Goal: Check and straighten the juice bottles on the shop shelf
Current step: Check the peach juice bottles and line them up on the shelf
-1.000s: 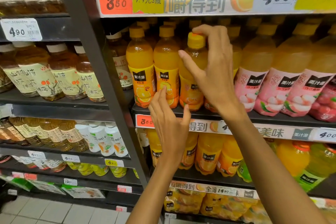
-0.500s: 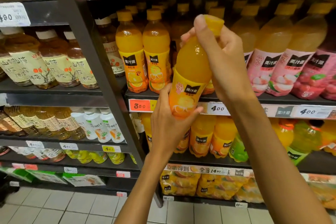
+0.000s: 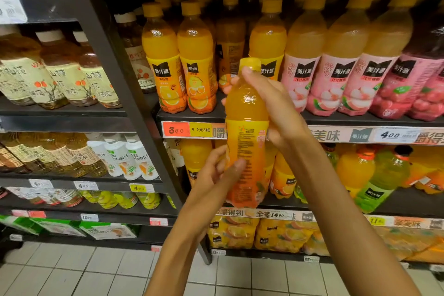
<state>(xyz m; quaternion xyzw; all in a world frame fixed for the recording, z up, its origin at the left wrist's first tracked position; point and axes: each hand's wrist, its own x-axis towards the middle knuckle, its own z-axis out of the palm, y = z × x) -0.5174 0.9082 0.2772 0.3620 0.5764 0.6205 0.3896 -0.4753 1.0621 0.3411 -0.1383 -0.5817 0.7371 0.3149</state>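
A person holds an orange juice bottle (image 3: 247, 127) upright in front of a shop shelf (image 3: 360, 120), clear of the row it belongs to. The right hand (image 3: 276, 108) wraps the bottle's upper half, thumb tip pressed just under the yellow cap (image 3: 250, 64) and fingers curled round the far side. The left hand (image 3: 216, 175) grips the lower label, thumb laid across the small print facing the camera, fingers curled behind. The bottle's back label is turned toward the viewer. Behind it on the shelf stand 2 orange juice bottles (image 3: 182, 65) with front labels showing, and just right of them a gap where a bottle further back shows its barcode. Pink-labelled bottles (image 3: 336, 79) fill the shelf to the right. A red price tag (image 3: 175, 130) reads 350.
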